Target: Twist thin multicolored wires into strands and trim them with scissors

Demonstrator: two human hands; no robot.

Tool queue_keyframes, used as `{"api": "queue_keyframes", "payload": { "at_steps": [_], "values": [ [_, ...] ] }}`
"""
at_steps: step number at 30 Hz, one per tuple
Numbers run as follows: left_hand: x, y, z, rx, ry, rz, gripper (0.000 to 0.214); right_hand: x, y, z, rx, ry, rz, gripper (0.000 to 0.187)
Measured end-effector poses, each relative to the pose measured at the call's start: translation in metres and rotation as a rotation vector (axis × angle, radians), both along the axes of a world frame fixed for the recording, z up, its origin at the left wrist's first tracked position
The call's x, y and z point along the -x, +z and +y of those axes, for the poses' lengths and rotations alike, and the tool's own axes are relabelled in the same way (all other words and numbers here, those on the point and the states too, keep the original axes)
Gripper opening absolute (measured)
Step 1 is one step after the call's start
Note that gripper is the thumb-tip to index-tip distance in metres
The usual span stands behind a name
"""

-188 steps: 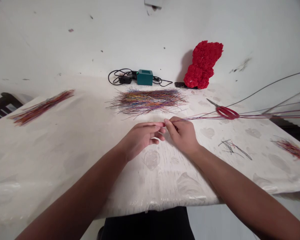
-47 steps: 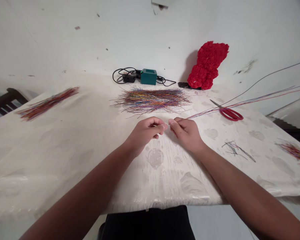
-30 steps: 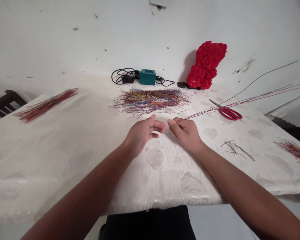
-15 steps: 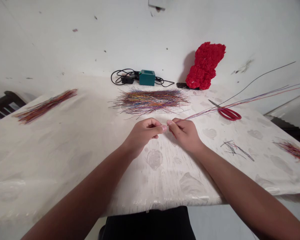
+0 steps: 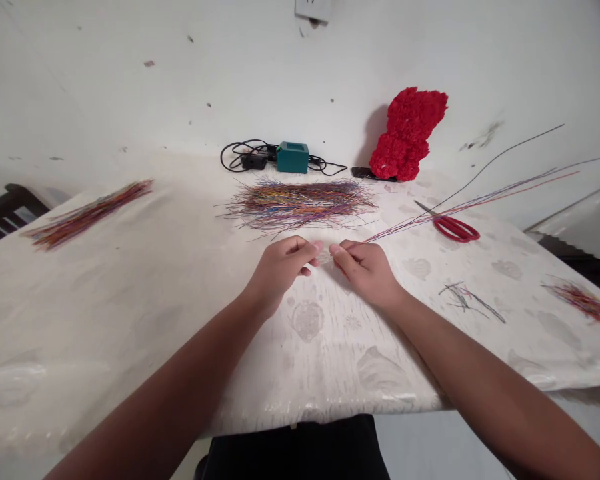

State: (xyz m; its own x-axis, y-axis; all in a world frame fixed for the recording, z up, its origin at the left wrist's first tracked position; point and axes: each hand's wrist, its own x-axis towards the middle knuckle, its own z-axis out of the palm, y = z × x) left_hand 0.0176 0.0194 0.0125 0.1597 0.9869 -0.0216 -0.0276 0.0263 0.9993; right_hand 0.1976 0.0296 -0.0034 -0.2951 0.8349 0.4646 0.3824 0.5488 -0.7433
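My right hand (image 5: 367, 270) is closed around the near end of a thin bundle of long coloured wires (image 5: 460, 203) that rises off the table toward the right. My left hand (image 5: 280, 267) is pinched at the bundle's tip, thumb and fingers together, touching my right fingertips. Both hands rest on the white patterned tablecloth (image 5: 130, 280) near the table's middle. Just beyond them lies a wide heap of short multicoloured wires (image 5: 300, 200).
Red-handled scissors (image 5: 453, 227) lie to the right. A second wire bundle (image 5: 87, 213) lies at far left, a small one (image 5: 583, 300) at far right, and dark wire scraps (image 5: 467, 297) nearby. A teal box (image 5: 293, 157) with black cables and a red rose-covered figure (image 5: 407, 133) stand at the wall.
Over the last second my left hand opened, then pinched again at the wire tips. The long wires have lifted off the table since the earliest frame.
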Motion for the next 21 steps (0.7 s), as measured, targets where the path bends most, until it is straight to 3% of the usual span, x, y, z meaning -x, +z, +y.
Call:
{"api": "queue_keyframes", "payload": {
  "at_steps": [6, 14, 21],
  "values": [
    [-0.0014, -0.001, -0.0013, -0.074, 0.016, 0.15, 0.021, 0.0008, 0.0012, 0.0009, 0.031, 0.019, 0.009, 0.054],
    [-0.0038, -0.0004, -0.0029, -0.258, -0.088, 0.296, 0.014, 0.0008, 0.0001, 0.0012, 0.121, 0.088, 0.066, 0.054],
    [-0.005, -0.0003, -0.0064, -0.453, 0.015, 0.423, 0.008, 0.0004, -0.0014, 0.0008, 0.223, 0.132, 0.139, 0.052]
  ]
}}
